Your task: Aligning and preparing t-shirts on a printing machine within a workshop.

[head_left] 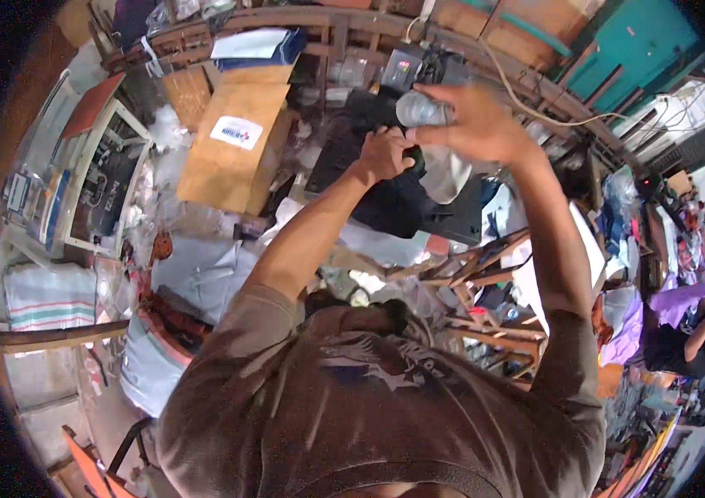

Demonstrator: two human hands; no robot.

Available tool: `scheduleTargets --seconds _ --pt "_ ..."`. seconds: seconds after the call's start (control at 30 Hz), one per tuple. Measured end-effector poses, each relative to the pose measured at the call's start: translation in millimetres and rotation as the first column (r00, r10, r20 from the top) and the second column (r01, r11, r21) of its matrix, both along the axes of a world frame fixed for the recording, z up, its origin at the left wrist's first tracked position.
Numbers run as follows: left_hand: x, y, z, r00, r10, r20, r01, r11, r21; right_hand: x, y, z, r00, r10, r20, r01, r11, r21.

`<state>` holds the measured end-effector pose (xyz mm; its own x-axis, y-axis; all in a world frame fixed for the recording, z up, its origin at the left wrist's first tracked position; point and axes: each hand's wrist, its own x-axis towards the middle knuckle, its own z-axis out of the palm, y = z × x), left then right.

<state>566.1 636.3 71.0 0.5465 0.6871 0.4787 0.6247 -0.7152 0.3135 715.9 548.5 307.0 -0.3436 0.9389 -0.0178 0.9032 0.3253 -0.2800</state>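
My left hand (386, 154) is closed, its fingers curled at the edge of a black cloth (398, 206) on a dark work surface (344, 141). A small dark green piece shows beside its thumb; what the fingers hold is hidden. Just to the right, my right hand (485, 124) is raised and somewhat blurred, with thumb and forefinger stretched apart. Between them shows a clear round plastic container (423, 109); I cannot tell whether they touch it. A whitish cloth (449, 176) hangs below the right hand, next to the black one.
Left of the work surface stands a brown cardboard box (219, 170) with folded dark blue fabric (259, 48) above it. A small device with a red display (402, 70) sits behind my hands. Far right, another person (692, 336) handles purple cloth. Cables hang at upper right.
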Motion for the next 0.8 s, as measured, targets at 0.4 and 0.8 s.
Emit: scheduleTargets --seconds 0.4,0.8 --pt "-26.9 8.8 199.2 0.788 -0.028 0.616 0.069 0.997 -0.043 82.6 149.7 125.4 0.939 -0.234 -0.254 0.333 0.807 0.487" --pt "-126.8 -141.4 140.3 0.612 0.252 0.749 0.585 0.492 -0.644 -20.1 -27.7 0.8 0.823 0.447 -0.35 -0.257 0.843 0.473"
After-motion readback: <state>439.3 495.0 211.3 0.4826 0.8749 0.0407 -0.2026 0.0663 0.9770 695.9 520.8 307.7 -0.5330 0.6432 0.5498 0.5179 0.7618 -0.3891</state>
